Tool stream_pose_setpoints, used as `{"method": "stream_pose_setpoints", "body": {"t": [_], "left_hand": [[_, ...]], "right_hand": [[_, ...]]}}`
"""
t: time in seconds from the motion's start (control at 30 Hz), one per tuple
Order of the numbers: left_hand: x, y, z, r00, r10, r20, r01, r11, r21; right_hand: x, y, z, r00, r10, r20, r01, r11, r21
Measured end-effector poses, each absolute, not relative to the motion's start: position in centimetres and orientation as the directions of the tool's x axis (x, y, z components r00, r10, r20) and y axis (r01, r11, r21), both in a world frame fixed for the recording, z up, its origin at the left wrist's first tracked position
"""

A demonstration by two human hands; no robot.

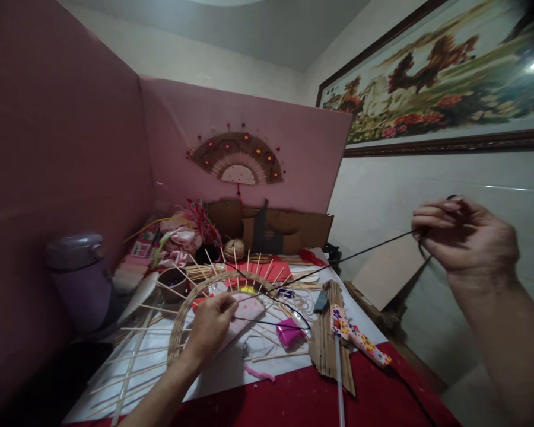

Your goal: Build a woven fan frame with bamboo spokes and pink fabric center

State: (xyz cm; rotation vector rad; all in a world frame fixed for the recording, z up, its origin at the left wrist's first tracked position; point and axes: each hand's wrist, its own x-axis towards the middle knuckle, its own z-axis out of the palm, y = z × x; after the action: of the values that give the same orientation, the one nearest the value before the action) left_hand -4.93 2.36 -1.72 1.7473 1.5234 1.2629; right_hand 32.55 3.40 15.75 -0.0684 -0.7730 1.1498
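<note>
A black cord (365,251) runs taut and slanting from my raised right hand (467,234) down to the half-round fan frame. My right fingers are closed on the cord, with a short end hanging below them. Over the table, my left hand (211,326) is closed in a pinch where strands of the cord meet its fingertips, beside a white spotted piece (251,307). The frame has a woven twine arc (174,338) with thin sticks (145,331) fanning outward. My left hand and wrist cover part of the arc, so whether I also grip it is hidden.
A glue gun (360,338) with flowered covering lies on torn cardboard (327,344) at the right. Purple bottle (82,284), brown cup (172,284), twine ball (234,249) and magenta packet (289,333) stand or lie around the frame. A finished-looking fan (238,151) hangs on the pink panel.
</note>
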Motion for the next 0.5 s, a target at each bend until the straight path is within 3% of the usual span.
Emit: {"method": "stream_pose_setpoints", "body": {"t": [0.17, 0.23, 0.3, 0.37, 0.4, 0.43, 0.5], "left_hand": [[-5.0, 1.8, -1.8, -0.139, 0.935, 0.326, 0.573, -0.192, 0.796], [-4.7, 1.5, -1.6, -0.132, 0.932, 0.337, 0.557, -0.211, 0.803], [-4.3, 1.2, -1.1, -0.098, 0.929, 0.358, 0.499, -0.265, 0.825], [-4.0, 0.9, -0.5, -0.074, 0.924, 0.375, 0.404, -0.316, 0.859], [-3.9, 0.8, -0.1, -0.068, 0.925, 0.374, 0.347, -0.329, 0.878], [-3.9, 0.6, 0.2, -0.063, 0.930, 0.362, 0.287, -0.331, 0.899], [-3.9, 0.3, 0.6, -0.033, 0.950, 0.310, 0.166, -0.301, 0.939]], "right_hand": [[35.4, 3.7, 17.4, 0.313, 0.777, 0.546, -0.480, 0.625, -0.615], [33.9, 4.0, 17.2, 0.248, 0.743, 0.621, -0.364, 0.666, -0.651], [30.6, 4.4, 15.9, 0.044, 0.754, 0.656, -0.215, 0.648, -0.730], [26.1, 4.6, 13.8, -0.158, 0.826, 0.541, -0.078, 0.536, -0.841], [23.8, 4.5, 12.5, -0.382, 0.821, 0.424, 0.109, 0.495, -0.862], [21.5, 4.3, 11.3, -0.563, 0.770, 0.299, 0.251, 0.504, -0.826], [17.7, 3.7, 9.2, -0.740, 0.653, 0.162, 0.356, 0.585, -0.729]]}}
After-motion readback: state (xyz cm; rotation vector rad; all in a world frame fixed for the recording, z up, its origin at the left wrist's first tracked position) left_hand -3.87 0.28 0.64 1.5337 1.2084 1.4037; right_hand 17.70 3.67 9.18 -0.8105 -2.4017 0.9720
